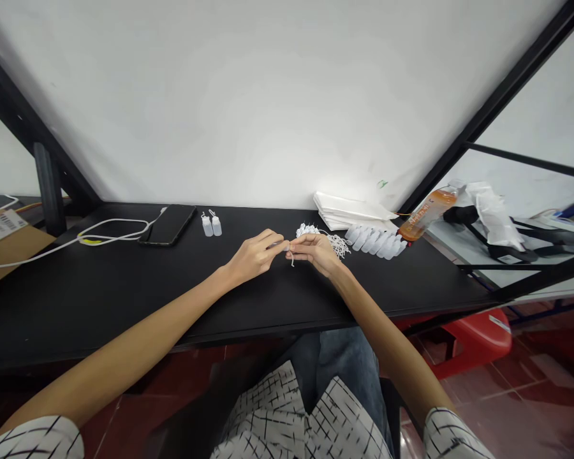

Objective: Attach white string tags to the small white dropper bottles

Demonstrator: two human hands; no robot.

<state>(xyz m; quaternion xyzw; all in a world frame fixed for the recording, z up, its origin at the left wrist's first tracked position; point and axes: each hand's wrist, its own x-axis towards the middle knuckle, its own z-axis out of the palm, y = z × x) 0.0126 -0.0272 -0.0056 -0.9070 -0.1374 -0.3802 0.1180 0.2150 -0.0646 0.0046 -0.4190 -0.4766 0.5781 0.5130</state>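
My left hand (261, 255) and my right hand (313, 250) meet above the black table, both closed in a pinch. Between the fingertips is a small white piece, mostly hidden, and a short white cord (293, 260) with a knotted end hangs below it. Just behind my right hand are a heap of small white pieces (307, 229) and a bundle of white cords (338, 245). Farther right lies a row of several small translucent bottles (375, 241). Two small white bottles (211, 225) with loops on top are at the back, left of my hands.
A black phone (169, 224) with a white cable (110, 237) lies on the left, beyond it a cardboard box (14, 242). White flat packets (354, 210) and an orange drink bottle (428, 213) are at the back right. The black table (124, 299) meets a white wall; a red stool (478, 338) stands below right.
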